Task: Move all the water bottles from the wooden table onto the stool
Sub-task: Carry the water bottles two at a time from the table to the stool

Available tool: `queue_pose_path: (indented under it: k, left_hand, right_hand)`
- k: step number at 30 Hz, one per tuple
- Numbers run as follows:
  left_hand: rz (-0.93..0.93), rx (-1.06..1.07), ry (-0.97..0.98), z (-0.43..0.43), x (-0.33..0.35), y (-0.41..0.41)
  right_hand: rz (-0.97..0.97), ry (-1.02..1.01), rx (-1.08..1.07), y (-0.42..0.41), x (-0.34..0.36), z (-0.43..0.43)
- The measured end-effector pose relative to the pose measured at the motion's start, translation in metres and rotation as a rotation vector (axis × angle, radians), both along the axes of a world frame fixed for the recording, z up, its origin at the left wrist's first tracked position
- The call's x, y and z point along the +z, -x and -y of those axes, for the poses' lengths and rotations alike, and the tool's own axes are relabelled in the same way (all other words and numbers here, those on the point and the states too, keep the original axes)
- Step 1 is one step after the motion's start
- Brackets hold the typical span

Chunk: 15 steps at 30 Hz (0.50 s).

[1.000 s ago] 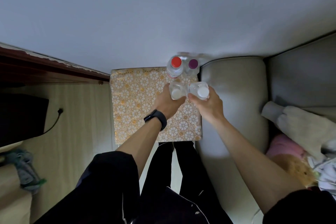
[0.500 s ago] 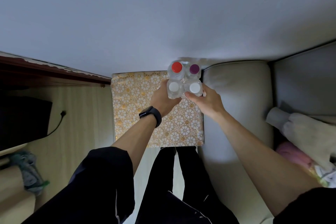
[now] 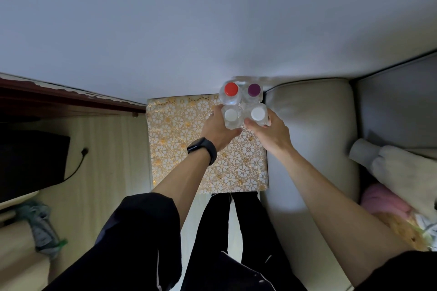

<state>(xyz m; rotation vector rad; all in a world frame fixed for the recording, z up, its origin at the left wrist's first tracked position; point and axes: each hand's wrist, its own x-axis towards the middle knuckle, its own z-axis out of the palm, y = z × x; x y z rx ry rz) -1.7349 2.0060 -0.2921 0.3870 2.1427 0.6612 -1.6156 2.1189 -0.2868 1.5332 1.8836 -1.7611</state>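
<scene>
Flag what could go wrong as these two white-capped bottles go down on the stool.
The red-capped bottle and purple-capped bottle stand at the far edge of the stool, so a nudge from the held pair could topple them. The left hand and right hand grip the left white-capped bottle and right white-capped bottle, packed tight together; letting go might knock one over.

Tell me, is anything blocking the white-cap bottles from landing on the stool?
Nothing visible does. The left hand grips the left white-capped bottle, the right hand the right white-capped bottle, over the stool beside the red-capped bottle and purple-capped bottle.
</scene>
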Motion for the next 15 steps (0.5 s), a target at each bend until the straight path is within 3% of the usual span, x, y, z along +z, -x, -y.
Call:
queue_pose_path:
  k: [7,15]
  left_hand:
    - [-0.007,-0.033,0.005,0.014,0.002,-0.001]
    - [-0.044,-0.166,0.154,0.051,0.047,-0.016]
  right_hand:
    - [0.052,0.071,0.085,-0.01,0.006,-0.007]
    - [0.177,0.043,0.222,-0.051,0.06,0.02]
